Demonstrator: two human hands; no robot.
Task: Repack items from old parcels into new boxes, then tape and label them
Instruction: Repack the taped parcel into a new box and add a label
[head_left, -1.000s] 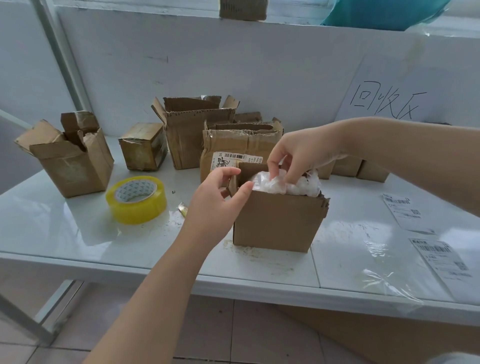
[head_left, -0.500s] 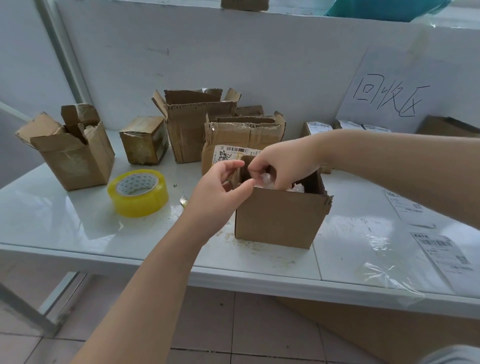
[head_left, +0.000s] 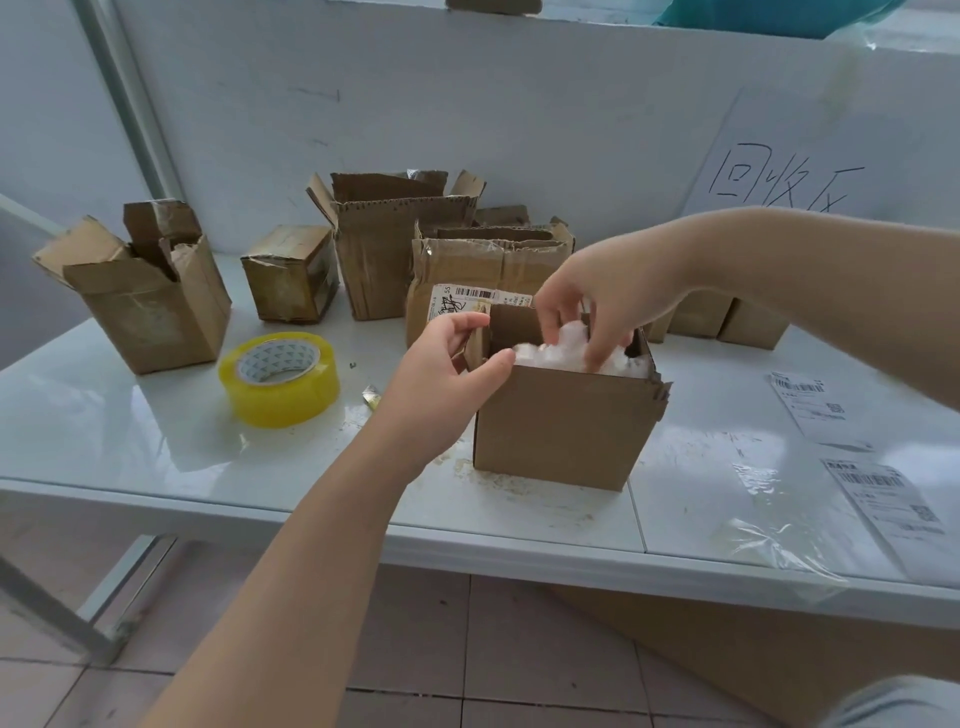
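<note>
Since half a second ago, the white crinkly plastic-wrapped bundle (head_left: 556, 354) has come up level with the rim of the small open brown cardboard box (head_left: 561, 423), which stands near the front of the glossy white table (head_left: 156, 457). From above, the right hand (head_left: 608, 296) curls its fingers onto the bundle; gripping or merely pressing, I cannot tell. At the box's left flap, the left hand (head_left: 441, 379) pinches the cardboard. Just left lies a yellow roll of packing tape (head_left: 280, 382).

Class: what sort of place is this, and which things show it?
Probably a parcel-packing station: opened cardboard boxes, a yellow tape roll and printed shipping labels sit on a white table.
</note>
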